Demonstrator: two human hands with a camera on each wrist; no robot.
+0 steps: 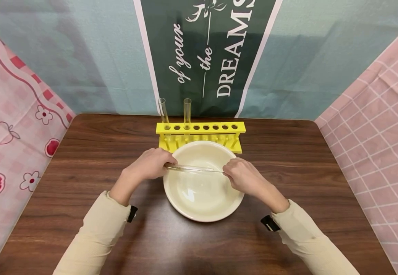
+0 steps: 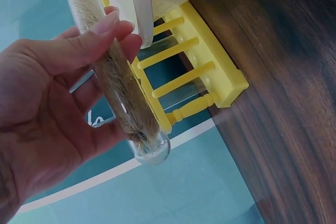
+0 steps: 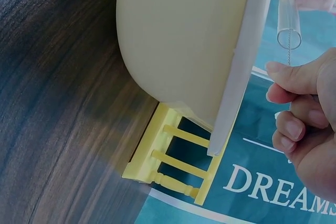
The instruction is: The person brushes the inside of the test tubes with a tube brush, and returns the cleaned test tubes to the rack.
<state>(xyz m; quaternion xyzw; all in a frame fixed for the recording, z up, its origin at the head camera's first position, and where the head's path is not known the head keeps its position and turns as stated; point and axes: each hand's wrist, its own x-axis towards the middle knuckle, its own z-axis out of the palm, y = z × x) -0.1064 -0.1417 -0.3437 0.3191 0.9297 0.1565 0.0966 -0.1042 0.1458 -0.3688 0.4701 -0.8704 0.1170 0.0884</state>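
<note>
My left hand (image 1: 154, 162) grips a clear glass test tube (image 2: 152, 153) near its rounded end. The tube lies roughly level over a cream bowl (image 1: 202, 214), its open mouth toward my right hand (image 1: 241, 175). Inside it sits the bristle head of a test tube brush (image 2: 123, 90), reaching almost to the closed end. A thin twisted wire (image 3: 289, 53) comes out of the mouth, and my right thumb and forefinger pinch it; the wire's end is hidden in the hand.
Behind the bowl stands a yellow test tube rack (image 1: 200, 128) holding two upright tubes, one of them this glass tube (image 1: 187, 110). All rests on a dark wooden table (image 1: 288, 164). A printed cloth (image 1: 109, 57) hangs at the back, pink cloths at both sides.
</note>
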